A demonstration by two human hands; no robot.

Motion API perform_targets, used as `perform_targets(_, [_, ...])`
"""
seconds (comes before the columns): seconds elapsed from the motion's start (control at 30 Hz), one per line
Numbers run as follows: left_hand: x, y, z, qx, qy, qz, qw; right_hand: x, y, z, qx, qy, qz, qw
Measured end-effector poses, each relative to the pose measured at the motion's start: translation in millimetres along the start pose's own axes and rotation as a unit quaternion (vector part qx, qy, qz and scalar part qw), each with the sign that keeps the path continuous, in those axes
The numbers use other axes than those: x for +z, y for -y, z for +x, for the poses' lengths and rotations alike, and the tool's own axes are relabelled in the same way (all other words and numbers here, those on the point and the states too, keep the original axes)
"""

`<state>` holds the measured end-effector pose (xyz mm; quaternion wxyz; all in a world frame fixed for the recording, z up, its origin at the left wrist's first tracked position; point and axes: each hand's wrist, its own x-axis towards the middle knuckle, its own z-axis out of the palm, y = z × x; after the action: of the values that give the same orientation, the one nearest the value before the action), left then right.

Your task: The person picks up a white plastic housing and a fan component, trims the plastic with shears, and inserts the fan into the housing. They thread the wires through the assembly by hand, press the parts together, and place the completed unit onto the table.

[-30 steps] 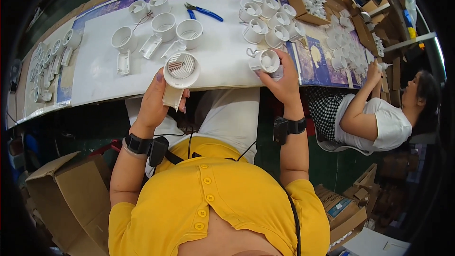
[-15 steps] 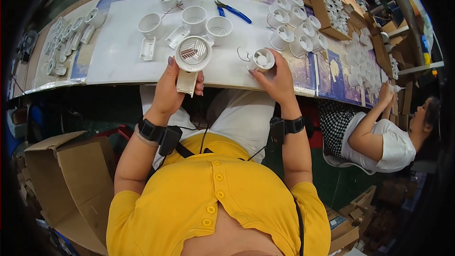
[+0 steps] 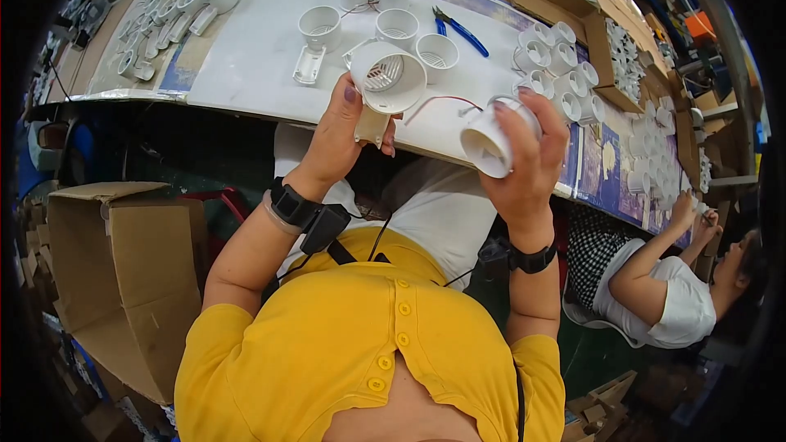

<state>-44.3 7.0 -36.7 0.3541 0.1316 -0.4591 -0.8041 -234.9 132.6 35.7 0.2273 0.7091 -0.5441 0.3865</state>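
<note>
My left hand (image 3: 332,135) grips a white plastic fan housing (image 3: 403,101) by its short handle, over the table's near edge. The housing's round cup is tilted, with a slotted grille visible inside. To the right, my right hand (image 3: 532,160) has its fingers wrapped round a white cylindrical fan unit (image 3: 485,146), lifted and tipped on its side. Thin red and white wires (image 3: 446,99) trail from the unit toward the housing. The two parts are apart. Just beyond the left hand, more white housings (image 3: 320,30) stand on the white sheet.
Blue-handled cutters (image 3: 468,38) lie at the back. Clustered fan units (image 3: 563,59) stand on the right beside a cardboard tray (image 3: 612,61) of small parts. More housings (image 3: 168,15) lie far left. A co-worker (image 3: 647,278) sits at right; an open carton (image 3: 155,270) stands lower left.
My right hand has raised the fan unit off the table and tipped it over. The housing in my left hand has tilted, turning its opening. The whole view has shifted.
</note>
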Motion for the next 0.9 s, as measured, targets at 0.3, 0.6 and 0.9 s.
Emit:
perform_targets(0.3, [3, -3, -6, 0.059, 0.013, 0.075, 0.995, 15, 1, 7, -0.067, -0.019, -0.112, 0.991])
perform_targets(0.6, [-1, -1, -6, 0.044, 0.005, 0.08, 0.996, 11, 3, 7, -0.076, 0.048, -0.046, 0.995])
perform_targets(0.9, [-13, 1, -6, 0.075, 0.004, 0.157, 0.985, -1, -3, 14, -0.042, 0.152, 0.093, 0.983])
